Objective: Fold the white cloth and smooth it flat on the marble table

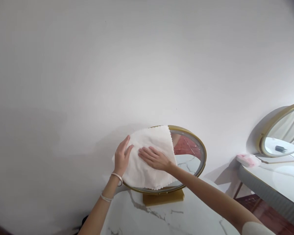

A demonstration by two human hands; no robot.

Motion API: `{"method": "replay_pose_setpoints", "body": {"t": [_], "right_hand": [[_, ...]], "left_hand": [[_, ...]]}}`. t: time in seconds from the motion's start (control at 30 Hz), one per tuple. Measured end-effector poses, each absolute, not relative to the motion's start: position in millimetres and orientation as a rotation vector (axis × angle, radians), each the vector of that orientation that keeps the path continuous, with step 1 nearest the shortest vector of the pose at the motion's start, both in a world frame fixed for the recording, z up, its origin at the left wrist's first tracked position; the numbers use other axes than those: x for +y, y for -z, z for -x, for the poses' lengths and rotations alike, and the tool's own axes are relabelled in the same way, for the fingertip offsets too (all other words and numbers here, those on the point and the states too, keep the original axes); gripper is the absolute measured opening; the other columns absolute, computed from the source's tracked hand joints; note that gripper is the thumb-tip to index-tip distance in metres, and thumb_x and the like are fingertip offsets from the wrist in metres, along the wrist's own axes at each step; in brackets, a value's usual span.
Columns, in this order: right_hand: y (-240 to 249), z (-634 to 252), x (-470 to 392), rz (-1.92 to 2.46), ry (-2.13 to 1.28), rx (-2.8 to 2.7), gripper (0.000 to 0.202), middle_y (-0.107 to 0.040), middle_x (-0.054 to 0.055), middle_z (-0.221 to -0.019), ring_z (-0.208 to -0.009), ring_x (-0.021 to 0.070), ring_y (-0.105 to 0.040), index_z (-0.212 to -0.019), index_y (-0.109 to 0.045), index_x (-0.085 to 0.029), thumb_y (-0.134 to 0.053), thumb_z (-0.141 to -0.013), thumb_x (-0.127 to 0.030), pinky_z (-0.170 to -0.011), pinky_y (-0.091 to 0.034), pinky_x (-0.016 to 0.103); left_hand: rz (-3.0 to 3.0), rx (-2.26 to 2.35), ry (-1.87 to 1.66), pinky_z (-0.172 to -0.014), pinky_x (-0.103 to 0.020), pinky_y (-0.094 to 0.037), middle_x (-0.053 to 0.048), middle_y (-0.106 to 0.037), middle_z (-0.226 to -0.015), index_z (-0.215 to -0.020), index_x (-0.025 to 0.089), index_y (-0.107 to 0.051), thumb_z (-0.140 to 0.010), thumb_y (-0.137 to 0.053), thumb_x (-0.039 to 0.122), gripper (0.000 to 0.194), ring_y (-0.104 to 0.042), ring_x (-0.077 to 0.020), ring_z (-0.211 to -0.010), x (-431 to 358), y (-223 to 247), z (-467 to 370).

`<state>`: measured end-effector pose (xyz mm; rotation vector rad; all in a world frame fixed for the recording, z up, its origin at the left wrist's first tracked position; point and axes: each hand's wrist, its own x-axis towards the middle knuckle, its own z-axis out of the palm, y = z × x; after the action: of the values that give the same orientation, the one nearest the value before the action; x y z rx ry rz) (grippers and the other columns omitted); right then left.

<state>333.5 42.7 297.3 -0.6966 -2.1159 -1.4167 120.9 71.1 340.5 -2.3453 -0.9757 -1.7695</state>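
A white cloth [147, 178] with a scalloped edge lies spread over most of an oval-looking mirror [188, 151] with a gold rim. My right hand [155, 158] rests flat on the cloth near its middle, fingers stretched out and close together. At the mirror's left edge, my left hand [122, 156] holds the cloth-covered rim, thumb on the front; its fingertips are partly hidden. The mirror's uncovered right part reflects a red floor and a white surface. Below it, a gold base [163, 197] stands on a white marble-patterned tabletop [147, 218].
A plain pale wall [137, 65] rises behind the mirror. To the right stands another table [279, 174] with a second gold-rimmed mirror [287, 130] and a pink-and-white pack [248, 160]. A red floor [271, 213] shows beneath that table.
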Motion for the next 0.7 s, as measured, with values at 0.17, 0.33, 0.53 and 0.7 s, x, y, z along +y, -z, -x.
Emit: {"method": "replay_pose_setpoints", "body": {"t": [0.17,0.33,0.53,0.7], "right_hand": [[-291.3,-352.6,40.9,0.953,1.221,-1.910,0.044,-0.048,0.009,-0.141,-0.136,0.0210,-0.035,-0.135,-0.048,-0.017,-0.044,-0.093,-0.032,-0.109,-0.032,0.034],[-359.6,-367.6,38.3,1.128,1.193,-1.717,0.056,-0.042,0.009,-0.146,-0.138,0.0308,-0.030,-0.142,-0.039,-0.026,-0.045,-0.091,-0.049,-0.112,-0.013,0.060],[-356.5,-336.6,51.8,1.101,1.145,-1.815,0.049,-0.045,0.008,-0.144,-0.137,0.0261,-0.032,-0.143,-0.037,-0.023,-0.041,-0.095,-0.033,-0.114,-0.015,0.055],[-291.1,-318.9,42.4,0.903,0.768,-2.239,0.030,-0.065,0.003,-0.119,-0.107,0.0169,-0.059,-0.119,-0.061,-0.025,-0.042,-0.095,-0.024,-0.092,-0.048,0.031]], "left_hand": [[2.106,-0.635,1.781,-0.098,-0.039,-0.050,-0.008,-0.064,-0.123,-0.128,0.022,-0.056,-0.094,-0.048,0.022,0.035,-0.058,-0.0205,-0.118,79.9,-340.9,-148.2],[2.113,-0.668,1.850,-0.096,-0.037,-0.050,-0.009,-0.068,-0.117,-0.118,0.017,-0.063,-0.096,-0.042,0.026,0.031,-0.062,-0.0205,-0.112,80.3,-398.6,-191.2],[2.010,-0.948,1.930,-0.094,-0.035,-0.049,-0.010,-0.066,-0.119,-0.122,0.020,-0.058,-0.096,-0.042,0.030,0.032,-0.062,-0.0207,-0.111,80.9,-365.0,-168.2],[1.996,-0.923,1.556,-0.111,-0.049,-0.032,-0.008,-0.028,-0.154,-0.109,0.024,-0.063,-0.090,-0.048,0.015,0.026,-0.021,-0.0289,-0.143,66.6,-231.4,-127.7]]}}
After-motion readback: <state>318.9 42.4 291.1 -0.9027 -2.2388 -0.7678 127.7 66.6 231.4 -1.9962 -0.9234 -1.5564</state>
